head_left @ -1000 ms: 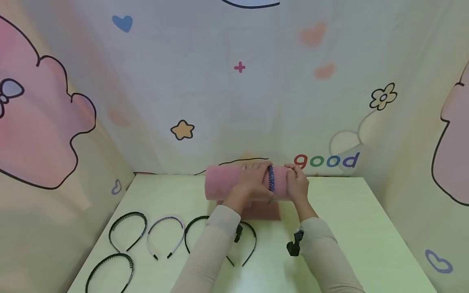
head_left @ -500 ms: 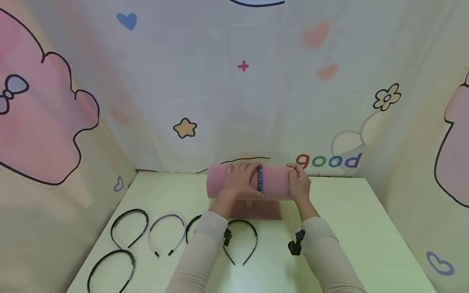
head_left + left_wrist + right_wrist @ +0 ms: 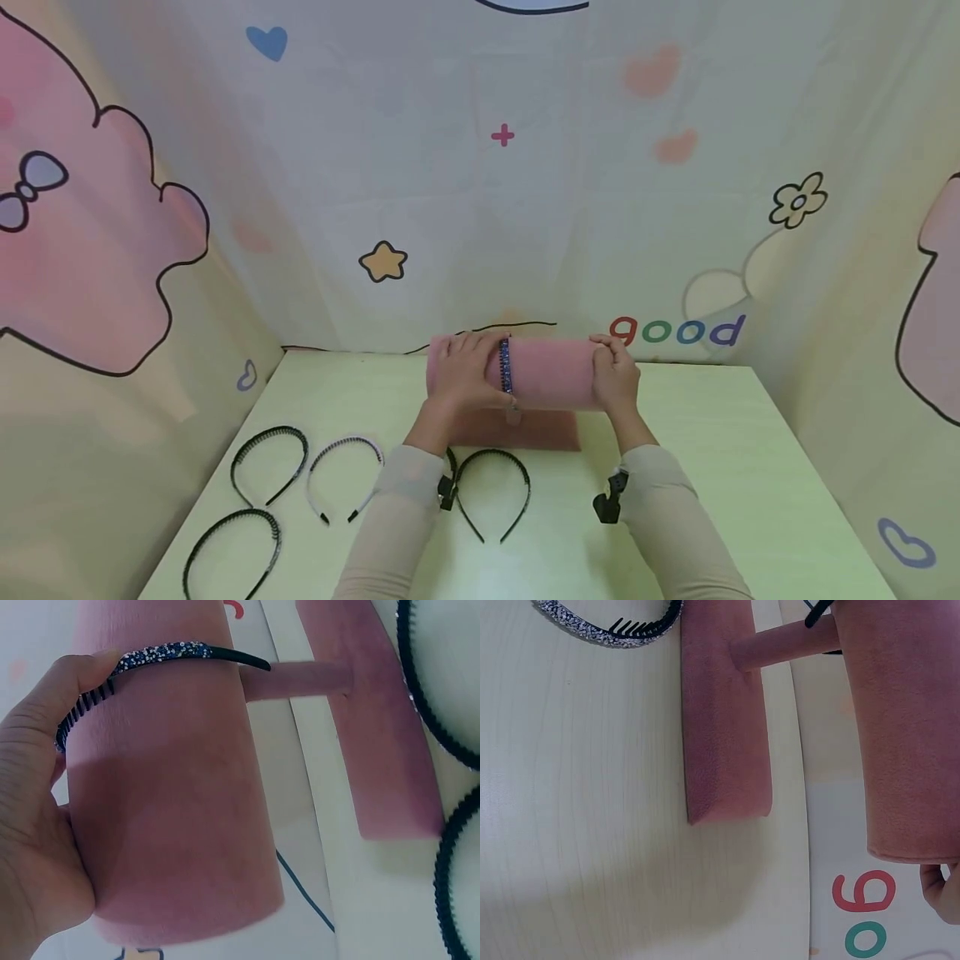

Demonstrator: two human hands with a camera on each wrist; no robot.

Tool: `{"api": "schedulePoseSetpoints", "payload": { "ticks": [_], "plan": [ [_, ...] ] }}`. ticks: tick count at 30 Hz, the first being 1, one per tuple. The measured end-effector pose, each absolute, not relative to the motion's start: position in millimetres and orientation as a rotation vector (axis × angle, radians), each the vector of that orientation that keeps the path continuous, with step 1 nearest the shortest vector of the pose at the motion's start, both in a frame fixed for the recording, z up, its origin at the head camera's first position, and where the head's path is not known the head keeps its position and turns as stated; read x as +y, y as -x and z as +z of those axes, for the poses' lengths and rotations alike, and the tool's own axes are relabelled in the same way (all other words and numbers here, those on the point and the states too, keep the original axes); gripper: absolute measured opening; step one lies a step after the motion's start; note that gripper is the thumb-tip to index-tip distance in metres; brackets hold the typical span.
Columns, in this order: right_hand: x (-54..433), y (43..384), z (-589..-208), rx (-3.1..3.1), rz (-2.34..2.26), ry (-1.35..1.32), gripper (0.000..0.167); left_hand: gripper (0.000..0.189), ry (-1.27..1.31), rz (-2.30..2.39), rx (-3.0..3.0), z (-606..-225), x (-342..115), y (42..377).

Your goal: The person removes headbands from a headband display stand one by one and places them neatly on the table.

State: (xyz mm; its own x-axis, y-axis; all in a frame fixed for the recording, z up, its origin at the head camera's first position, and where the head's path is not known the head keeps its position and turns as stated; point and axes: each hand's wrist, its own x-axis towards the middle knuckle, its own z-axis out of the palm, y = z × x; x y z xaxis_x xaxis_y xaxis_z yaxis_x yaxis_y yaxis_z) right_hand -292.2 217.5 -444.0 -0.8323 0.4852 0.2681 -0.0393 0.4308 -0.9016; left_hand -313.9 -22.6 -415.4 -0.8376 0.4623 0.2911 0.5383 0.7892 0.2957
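Observation:
A pink plush headband display stand (image 3: 558, 375) has a horizontal cylinder on a short post above a flat base (image 3: 540, 431). Around the cylinder, left of its middle, sits a blue glittery headband (image 3: 506, 367) with black comb teeth. My left hand (image 3: 461, 375) grips this headband; its thumb presses on the band in the left wrist view, while the other fingers are mostly hidden behind the cylinder. At the cylinder's right end, my right hand (image 3: 617, 375) holds the rim. Only some of its fingers (image 3: 945, 896) show in the right wrist view.
Several headbands lie on the pale table (image 3: 697, 483): two black ones (image 3: 268, 432) (image 3: 235, 513) at the left, a lilac one (image 3: 347, 440), and a black one (image 3: 493, 452) before the stand. Another is partly hidden by the left sleeve. A curtain (image 3: 450, 167) stands behind.
My left hand has slid the blue headband leftward along the cylinder, from near the right end to left of the middle. My right hand has stayed at the right end.

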Motion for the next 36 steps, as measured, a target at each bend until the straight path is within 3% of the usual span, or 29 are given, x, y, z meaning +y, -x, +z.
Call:
{"api": "schedulePoseSetpoints", "payload": {
  "ticks": [16, 36],
  "plan": [
    [217.1, 291.7, -445.9, -2.201, 1.393, 0.367, 0.034, 0.102, 0.636, -0.857, -2.795, -417.5, -57.7, 319.4],
    [216.2, 293.6, -444.2, -2.204, 1.393, 0.375, 0.034, 0.102, 0.811, -1.182, -2.741, -420.7, -83.4, 334.6]
  ]
}}
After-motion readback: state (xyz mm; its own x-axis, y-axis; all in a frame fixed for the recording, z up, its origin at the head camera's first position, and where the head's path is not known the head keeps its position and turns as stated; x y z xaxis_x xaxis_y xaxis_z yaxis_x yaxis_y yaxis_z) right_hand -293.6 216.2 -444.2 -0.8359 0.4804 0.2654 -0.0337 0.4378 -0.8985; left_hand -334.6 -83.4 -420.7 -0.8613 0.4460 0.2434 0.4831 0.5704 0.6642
